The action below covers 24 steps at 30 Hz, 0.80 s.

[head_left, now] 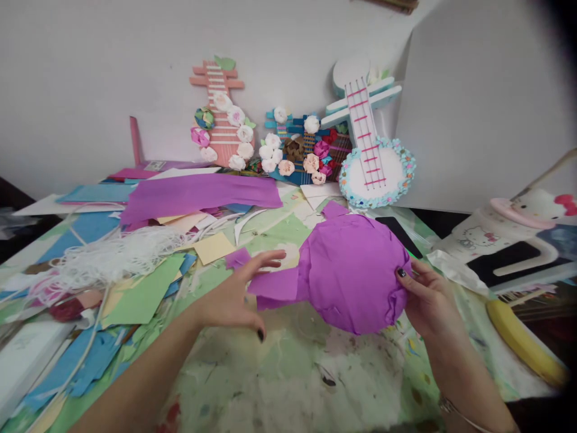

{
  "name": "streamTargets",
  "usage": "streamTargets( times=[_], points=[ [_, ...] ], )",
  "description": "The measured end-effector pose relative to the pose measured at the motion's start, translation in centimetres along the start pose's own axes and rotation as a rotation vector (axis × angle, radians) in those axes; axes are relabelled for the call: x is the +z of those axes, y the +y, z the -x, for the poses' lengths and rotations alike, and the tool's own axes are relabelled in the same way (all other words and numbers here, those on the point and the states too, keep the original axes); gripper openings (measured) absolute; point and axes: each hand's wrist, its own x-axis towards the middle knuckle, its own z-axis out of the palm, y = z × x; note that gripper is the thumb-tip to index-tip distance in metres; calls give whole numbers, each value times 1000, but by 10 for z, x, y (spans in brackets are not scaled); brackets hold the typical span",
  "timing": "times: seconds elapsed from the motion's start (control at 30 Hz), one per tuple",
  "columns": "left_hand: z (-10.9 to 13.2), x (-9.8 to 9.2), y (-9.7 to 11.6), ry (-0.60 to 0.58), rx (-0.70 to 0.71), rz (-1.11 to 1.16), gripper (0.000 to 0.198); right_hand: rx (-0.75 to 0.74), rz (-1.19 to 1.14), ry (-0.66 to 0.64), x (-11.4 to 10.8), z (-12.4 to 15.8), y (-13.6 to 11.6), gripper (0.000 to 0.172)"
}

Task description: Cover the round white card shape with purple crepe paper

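Observation:
A purple paper-covered craft instrument (pixel 356 270), with a round body and a short neck pointing left, is held above the table. My right hand (pixel 428 294) grips the right edge of its round body, thumb on top. Beside the neck, my left hand (pixel 238 294) is open, with thumb and fingers spread around its free end; I cannot see it gripping anything. Creases run across the purple paper, and it bunches up along the rim. Behind my left fingers lies a small purple scrap (pixel 237 258).
Finished paper instruments, one pink (pixel 220 120) and one white (pixel 372 162), lean on the wall. At left lie white string (pixel 121 252), a purple paper strip (pixel 202 195) and colored scraps. On the right are a black phone (pixel 399 234), a cup (pixel 491 231) and a banana (pixel 525 343).

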Motion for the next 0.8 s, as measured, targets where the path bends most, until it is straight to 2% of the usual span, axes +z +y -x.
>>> streamTargets(
  times=[0.03, 0.07, 0.1, 0.2, 0.27, 0.4, 0.5, 0.57, 0.63, 0.7, 0.77, 0.8],
  points=[
    [1, 0, 3, -62, 26, -89, 106, -13, 4, 20, -1, 0, -1, 38],
    [2, 1, 6, -90, 31, -162, 106, -16, 12, 34, -1, 1, -1, 38],
    [1, 3, 8, -82, 25, -206, 98, -12, 22, 38, -2, 1, -2, 38],
    [-6, 9, 7, 31, -50, -178, 47, 1, 46, 13, -5, 3, -2, 38],
    [-12, 13, 2, 93, -149, -56, 30, 0, 53, -9, -8, 4, -1, 40],
    [-15, 18, -10, 193, -407, 322, 25, -85, 3, 51, -17, 5, -2, 43],
    [-6, 20, -15, 115, -558, 404, 12, -248, -17, 137, -20, 6, -8, 41],
    [2, 17, -14, 35, -599, 395, 10, -348, -6, 171, -20, 6, -12, 39],
    [8, 8, -13, 25, -599, 393, 11, -432, -7, 204, -22, 6, -16, 36],
    [14, -8, -14, 130, -575, 386, 9, -464, -4, 241, -26, 5, -19, 32],
    [19, -32, -18, 352, -523, 338, 9, -460, 16, 291, -33, 4, -20, 32],
    [23, -46, -20, 519, -501, 239, 10, -449, 29, 324, -37, 4, -21, 32]
  ],
)
